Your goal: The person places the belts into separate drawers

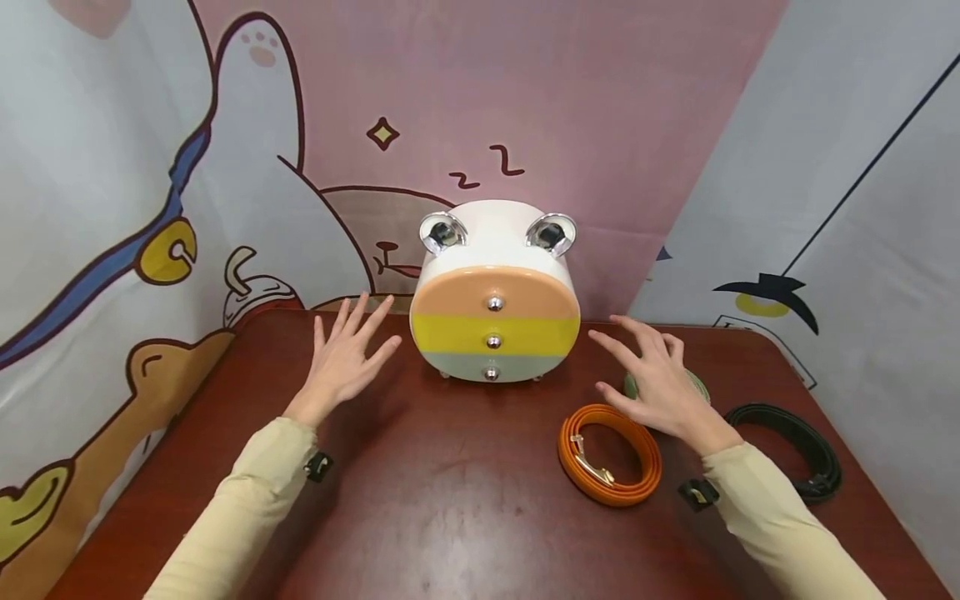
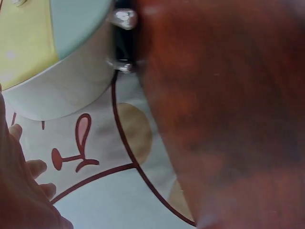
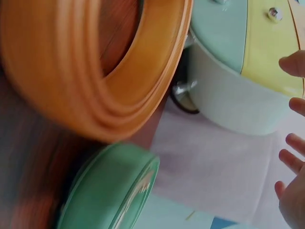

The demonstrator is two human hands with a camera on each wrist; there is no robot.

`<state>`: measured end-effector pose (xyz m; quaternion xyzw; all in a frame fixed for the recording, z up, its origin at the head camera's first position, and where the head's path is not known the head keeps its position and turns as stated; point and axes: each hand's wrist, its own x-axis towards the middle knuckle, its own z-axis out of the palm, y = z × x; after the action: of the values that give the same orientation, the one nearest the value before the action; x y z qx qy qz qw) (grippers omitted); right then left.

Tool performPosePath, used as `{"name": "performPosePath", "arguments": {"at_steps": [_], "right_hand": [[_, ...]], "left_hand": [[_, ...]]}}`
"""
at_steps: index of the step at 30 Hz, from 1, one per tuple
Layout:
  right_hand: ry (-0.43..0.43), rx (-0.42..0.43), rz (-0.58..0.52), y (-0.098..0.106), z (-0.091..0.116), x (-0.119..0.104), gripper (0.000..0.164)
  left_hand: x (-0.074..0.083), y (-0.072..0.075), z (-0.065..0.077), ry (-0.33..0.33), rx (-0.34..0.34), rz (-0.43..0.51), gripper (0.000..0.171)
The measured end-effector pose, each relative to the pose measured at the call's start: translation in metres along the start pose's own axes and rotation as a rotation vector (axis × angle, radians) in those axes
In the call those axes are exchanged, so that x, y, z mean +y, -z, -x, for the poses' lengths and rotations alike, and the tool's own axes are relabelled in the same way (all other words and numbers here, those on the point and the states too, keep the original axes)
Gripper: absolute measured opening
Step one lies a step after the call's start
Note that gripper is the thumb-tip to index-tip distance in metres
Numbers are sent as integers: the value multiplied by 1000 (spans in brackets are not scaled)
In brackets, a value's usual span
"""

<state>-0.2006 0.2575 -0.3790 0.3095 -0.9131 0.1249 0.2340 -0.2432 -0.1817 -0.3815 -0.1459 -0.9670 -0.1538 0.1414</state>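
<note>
A small frog-shaped drawer box [image 1: 495,242] stands at the back of the table, with orange, yellow and pale green drawers and silver knobs. To its left my left hand [image 1: 343,367] is raised with fingers spread, touching nothing. On the other side my right hand [image 1: 663,387] hovers, fingers apart and holding nothing. A coiled orange belt [image 1: 648,467] with a metal buckle lies below that hand. Partly hidden behind the hand is a coiled green belt [image 3: 109,186]. Farther right lies a coiled black belt [image 1: 813,446], partly covered by my right sleeve.
The dark red-brown table [image 1: 442,517] ends against a cartoon-printed cloth backdrop [image 1: 600,108] at the back and sides. The drawer box stands close to that cloth on short legs. Small dark cameras sit at both wrists.
</note>
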Motion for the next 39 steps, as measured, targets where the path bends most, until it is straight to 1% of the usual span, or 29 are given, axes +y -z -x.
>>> {"name": "performPosePath", "arguments": {"at_steps": [4,8,10,17,23,25,28,33,37,39], "right_hand": [[53,34,-24,-2,-11,-9,62],[87,81,-52,-7,-21,-19,58],[101,119,-74,-12,-25,-25,56],[119,271,-139,-23,-43,-45,48],[108,392,-202,-29,-63,-65,42],[105,431,-223,-31,-70,-72,41],[105,480,-254,-33,-79,-81,39],[101,533,-291,-34,-94,-94,38],[69,554,-308,-35,-105,-103,37],[42,562,-327,-36,-110,-107,36]], "left_hand": [[7,6,-11,-23,14,20,60],[16,14,-23,-51,37,52,60],[22,19,-31,-68,49,71,60],[47,36,-60,-135,143,153,60],[63,49,-82,-188,175,176,62],[67,53,-90,-217,174,193,63],[68,57,-100,-271,161,257,65],[65,60,-115,-357,124,376,66],[63,57,-120,-412,68,470,68],[67,56,-118,-412,29,536,71]]}}
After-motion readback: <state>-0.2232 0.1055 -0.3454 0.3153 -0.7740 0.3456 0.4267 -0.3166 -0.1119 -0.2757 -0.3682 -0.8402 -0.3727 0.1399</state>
